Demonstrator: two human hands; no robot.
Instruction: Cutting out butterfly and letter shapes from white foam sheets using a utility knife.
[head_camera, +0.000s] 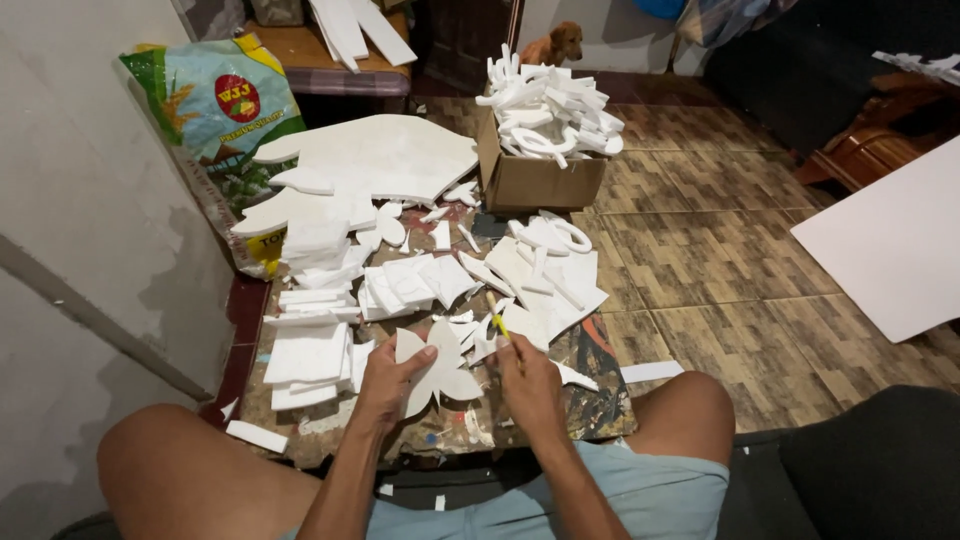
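Stacks of white foam offcuts (308, 352) lie along the left edge of the paint-spattered board (600, 400). At its near edge the left hand (385, 382) pinches a leaf-shaped foam cutout (440, 372), thumb on top, pressing it flat. Just right of it, the right hand (527, 380) is closed around a yellow craft knife (498, 320), tip pointing away; a cardboard box (540, 180) of foam pieces stands at the far right corner.

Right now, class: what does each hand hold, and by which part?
Left hand pins the white foam leaf cutout by its left edge; right hand grips the yellow cutter by its lower end.
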